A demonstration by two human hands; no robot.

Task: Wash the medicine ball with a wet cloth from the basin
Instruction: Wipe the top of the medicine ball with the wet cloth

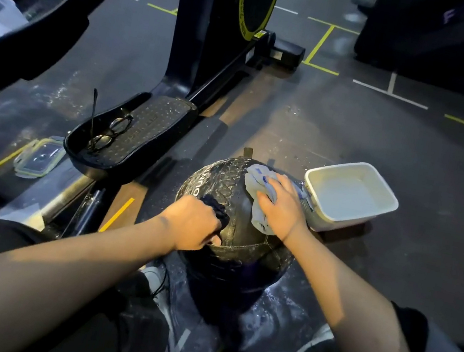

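A: What are the hands doing?

B: The right hand [281, 207] lies over the cloth [258, 180], fingers curled a little into its folds, pressing it against the upper right side of the medicine ball [228, 206]. The left hand [194, 225] is closed round a dark strap or handle [217, 207] on the ball's near left face (I cannot tell exactly what that dark piece is).

A: Why hold it that way?

B: My guess is that the left hand anchors the ball so it does not roll while the right rubs. The ball sits on the floor [385, 141] between the person's feet, which would also pen it in.

A: And the basin?

B: The white basin [351, 194] stands just beside the ball on the right, touching or nearly touching the cloth's far edge, close enough for re-wetting without letting go of the ball. It holds pale, cloudy water.

A: How does the ball look?

B: Black, with stitched panels and a woven-looking texture, white lettering on its left side. It shines wetly across the top, and the floor around it is speckled with droplets, so the washing looks well under way.

A: Anything else nearby?

B: A pair of glasses [110, 131] rests on the machine's pedal [138, 134] to the left, probably set aside from the splashing.
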